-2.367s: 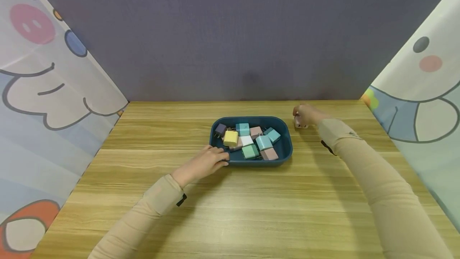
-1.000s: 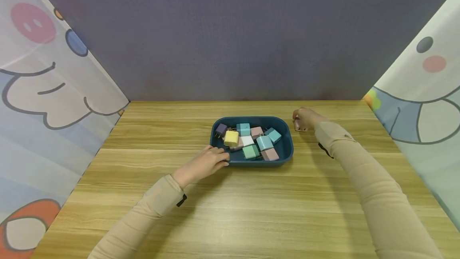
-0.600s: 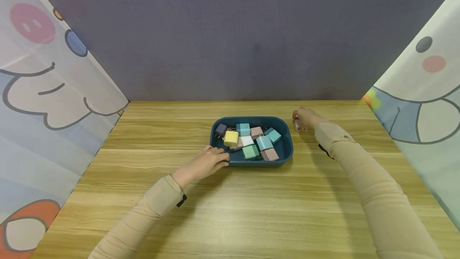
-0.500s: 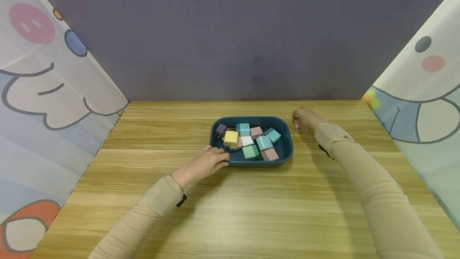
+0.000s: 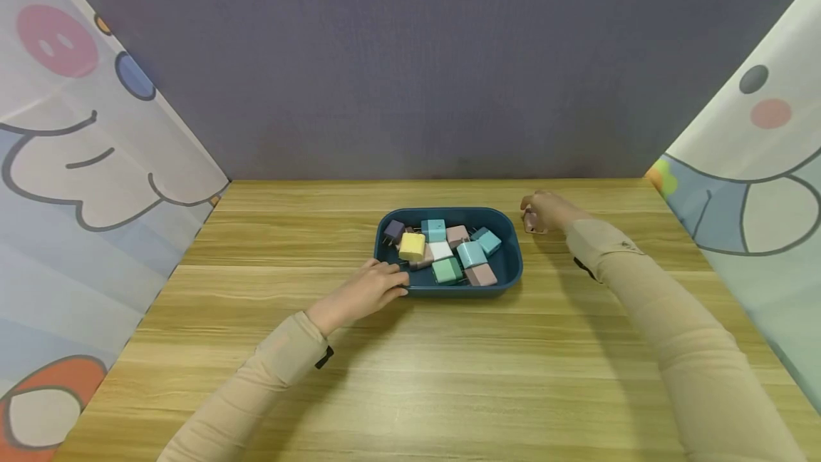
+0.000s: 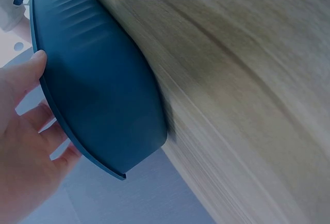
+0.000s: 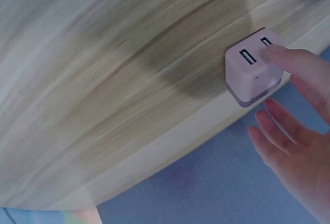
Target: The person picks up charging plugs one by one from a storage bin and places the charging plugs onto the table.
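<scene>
My left hand (image 5: pixel 359 293) grips the near left rim of a dark blue plastic box (image 5: pixel 457 292). In the left wrist view, its thumb presses the outer wall while the other fingers reach over the rim. To the right of the box, my right hand (image 5: pixel 550 209) pinches a pink USB wall charger (image 7: pixel 240 77) standing on the table. The right wrist view shows the thumb on the charger's face with two ports; the index finger is partly hidden behind it, and the other fingers are loosely bent away from the charger.
Inside the box lie several chargers, among them a yellow one (image 5: pixel 412 246), a green one (image 5: pixel 446 271), a white one (image 5: pixel 440 251) and a dark purple one (image 5: pixel 394 232). The wooden table (image 5: pixel 410 376) ends at a grey back wall (image 5: pixel 410 77). Cartoon-printed sheets flank both sides.
Since the earliest frame, the pink charger has turned a little and shifted slightly toward me with my right hand. Lately both have barely moved. My left hand stays on the rim.
</scene>
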### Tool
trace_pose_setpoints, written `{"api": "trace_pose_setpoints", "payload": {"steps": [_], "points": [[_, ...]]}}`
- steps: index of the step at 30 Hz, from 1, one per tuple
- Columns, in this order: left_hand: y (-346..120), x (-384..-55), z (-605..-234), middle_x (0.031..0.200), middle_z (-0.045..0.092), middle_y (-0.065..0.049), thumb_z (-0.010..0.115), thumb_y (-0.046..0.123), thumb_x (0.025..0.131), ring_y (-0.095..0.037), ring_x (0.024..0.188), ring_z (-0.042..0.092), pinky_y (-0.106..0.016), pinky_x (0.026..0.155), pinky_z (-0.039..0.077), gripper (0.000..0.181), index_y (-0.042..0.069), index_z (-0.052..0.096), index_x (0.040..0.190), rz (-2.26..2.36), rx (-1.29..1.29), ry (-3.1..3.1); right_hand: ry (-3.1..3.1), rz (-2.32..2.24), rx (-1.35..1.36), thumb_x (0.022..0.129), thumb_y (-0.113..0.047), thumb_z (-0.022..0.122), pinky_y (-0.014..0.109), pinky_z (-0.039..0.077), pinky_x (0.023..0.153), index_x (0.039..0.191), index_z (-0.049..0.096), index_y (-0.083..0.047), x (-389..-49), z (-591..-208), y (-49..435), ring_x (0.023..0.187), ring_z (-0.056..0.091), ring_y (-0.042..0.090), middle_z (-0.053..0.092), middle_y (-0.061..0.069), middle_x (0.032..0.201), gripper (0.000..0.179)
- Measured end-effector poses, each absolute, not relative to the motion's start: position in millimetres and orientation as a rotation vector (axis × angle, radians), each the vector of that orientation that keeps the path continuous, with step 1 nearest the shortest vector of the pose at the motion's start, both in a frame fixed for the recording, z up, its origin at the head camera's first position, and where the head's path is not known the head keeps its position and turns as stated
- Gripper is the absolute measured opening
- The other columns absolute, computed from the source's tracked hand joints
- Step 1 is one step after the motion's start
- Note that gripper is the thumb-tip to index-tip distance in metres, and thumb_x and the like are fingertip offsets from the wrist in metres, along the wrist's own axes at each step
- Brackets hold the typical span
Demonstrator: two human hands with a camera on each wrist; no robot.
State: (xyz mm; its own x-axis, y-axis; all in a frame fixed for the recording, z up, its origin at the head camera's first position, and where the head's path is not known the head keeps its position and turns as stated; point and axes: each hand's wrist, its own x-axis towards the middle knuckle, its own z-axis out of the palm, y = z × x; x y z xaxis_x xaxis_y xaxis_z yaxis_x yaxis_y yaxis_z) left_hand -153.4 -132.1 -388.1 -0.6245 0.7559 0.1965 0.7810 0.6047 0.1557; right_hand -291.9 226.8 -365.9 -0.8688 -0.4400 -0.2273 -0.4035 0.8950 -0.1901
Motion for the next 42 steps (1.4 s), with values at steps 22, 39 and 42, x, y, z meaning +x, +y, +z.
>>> {"api": "trace_pose_setpoints", "payload": {"steps": [22, 39, 42], "points": [[-132.9, -152.0, -386.7, 0.077, 0.053, 0.005, 0.059, 0.018, 0.086, -0.011, 0.068, 0.047, -0.029, 0.071, 0.034, 0.005, 0.016, 0.054, 0.084, -0.338, -1.310, -2.705, 2.745, -0.174, -0.705, 0.080, 0.011, 0.054, 0.043, 0.042, 0.079, 0.115, 0.051, 0.006, -283.9, -343.7, 216.1, 0.101, 0.049, 0.038, 0.050, 0.027, 0.115, 0.035], [-135.0, -149.6, -384.9, 0.076, 0.051, 0.005, 0.059, 0.017, 0.085, -0.011, 0.067, 0.046, -0.028, 0.070, 0.033, 0.006, 0.016, 0.054, 0.084, -0.345, -1.307, -2.715, 2.790, -0.048, -0.775, 0.073, 0.011, 0.060, 0.045, 0.042, 0.080, 0.113, 0.053, 0.004, -269.4, -314.1, 190.9, 0.102, 0.049, 0.039, 0.051, 0.026, 0.113, 0.041], [-135.5, -149.3, -384.7, 0.076, 0.051, 0.005, 0.059, 0.018, 0.086, -0.011, 0.067, 0.046, -0.028, 0.070, 0.033, 0.005, 0.016, 0.054, 0.084, -0.342, -1.310, -2.711, 2.785, -0.023, -0.770, 0.074, 0.010, 0.059, 0.045, 0.042, 0.080, 0.114, 0.054, 0.003, -266.7, -310.7, 186.0, 0.103, 0.049, 0.039, 0.050, 0.025, 0.115, 0.040]]}}
